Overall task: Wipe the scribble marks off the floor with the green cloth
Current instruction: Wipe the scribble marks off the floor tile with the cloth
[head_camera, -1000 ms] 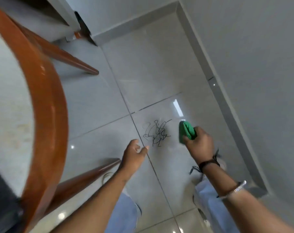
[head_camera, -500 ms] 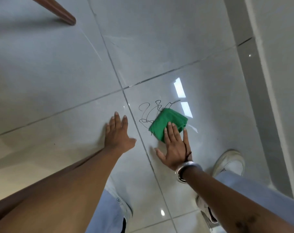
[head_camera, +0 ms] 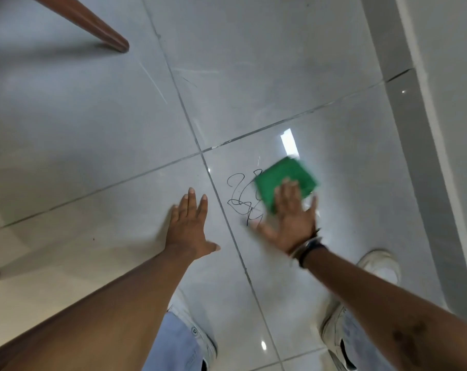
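Note:
Black scribble marks lie on a glossy grey floor tile, just right of a grout line. A folded green cloth lies flat on the floor, covering the right part of the scribble. My right hand presses on the cloth's near edge with flat, spread fingers; hand and cloth are blurred by motion. My left hand rests flat on the neighbouring tile to the left of the grout line, fingers together, holding nothing.
A brown wooden furniture leg stands at the top left. A grey skirting and wall run along the right side. My white shoes and blue trouser legs are at the bottom.
My right hand went from holding the bunched cloth beside the scribble to pressing it flat on the marks, then slid it rightwards. My left hand went flat on the floor. The camera came closer.

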`<state>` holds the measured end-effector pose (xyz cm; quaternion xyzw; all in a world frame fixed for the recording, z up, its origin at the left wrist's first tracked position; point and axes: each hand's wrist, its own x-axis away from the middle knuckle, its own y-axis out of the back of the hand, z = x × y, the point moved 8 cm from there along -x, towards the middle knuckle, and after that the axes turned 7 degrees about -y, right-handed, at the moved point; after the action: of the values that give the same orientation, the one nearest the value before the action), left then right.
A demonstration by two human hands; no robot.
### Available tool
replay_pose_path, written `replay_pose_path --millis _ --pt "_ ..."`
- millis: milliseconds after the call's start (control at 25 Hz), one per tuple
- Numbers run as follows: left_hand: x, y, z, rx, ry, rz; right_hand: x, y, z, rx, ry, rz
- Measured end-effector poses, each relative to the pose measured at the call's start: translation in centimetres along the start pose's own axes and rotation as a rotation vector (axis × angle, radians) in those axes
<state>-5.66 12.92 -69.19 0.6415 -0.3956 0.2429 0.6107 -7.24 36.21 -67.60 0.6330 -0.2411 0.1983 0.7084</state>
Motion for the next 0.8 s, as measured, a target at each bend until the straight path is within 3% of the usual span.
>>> replay_pose_path --millis 80,120,160,200,280,320,360,400,520,560,600,680,720,760,800 --pt "-0.1 -0.1 0.3 -0.018 -0.007 0.012 6.9 -4.5 4.4 0.188 0.558 0.182" --pt "-0.1 -0.1 0.4 -0.027 -0.009 0.017 8.6 -5.6 4.0 0.301 0.721 0.236" --pt "-0.2 -0.2 0.4 -0.037 -0.016 0.020 8.2 -5.2 2.8 0.309 0.764 0.175" --pt "-0.2 -0.4 0.3 -0.041 -0.019 0.021 6.3 -3.9 1.6 0.280 0.651 0.071" --pt "-0.3 -0.7 -0.1 -0.031 -0.008 0.020 0.4 -0.2 -2.0 0.128 0.091 -0.126" --pt "-0.3 -0.8 -0.2 -0.028 0.000 0.020 -1.5 1.0 -3.2 0.018 -0.166 -0.114" --pt "-0.3 -0.7 -0.2 -0.033 0.003 0.024 -2.0 1.3 -2.8 -0.055 -0.308 -0.072" --pt "-0.3 -0.7 -0.3 -0.041 0.000 0.035 -1.6 0.9 -1.2 -0.059 -0.262 -0.065" --pt "-0.2 -0.2 0.0 -0.056 -0.016 0.056 5.7 -3.5 4.2 0.230 0.588 0.116" --pt "-0.2 -0.3 -0.1 -0.063 -0.022 0.063 6.5 -3.4 3.1 0.283 0.728 0.128" --pt "-0.2 -0.4 -0.1 -0.072 -0.025 0.069 4.9 -2.6 1.9 0.298 0.670 0.060" --pt "-0.2 -0.6 -0.2 -0.079 -0.008 0.055 -1.6 1.2 -2.1 0.098 0.039 -0.111" --pt "-0.2 -0.6 -0.3 -0.081 -0.004 0.051 -3.2 2.1 -2.6 -0.028 -0.233 -0.048" --pt "-0.2 -0.5 -0.3 -0.086 -0.007 0.053 -3.5 2.3 -1.4 -0.087 -0.341 -0.007" --pt "-0.2 -0.4 -0.2 -0.094 -0.015 0.061 -3.3 1.8 1.1 -0.063 -0.227 0.010"
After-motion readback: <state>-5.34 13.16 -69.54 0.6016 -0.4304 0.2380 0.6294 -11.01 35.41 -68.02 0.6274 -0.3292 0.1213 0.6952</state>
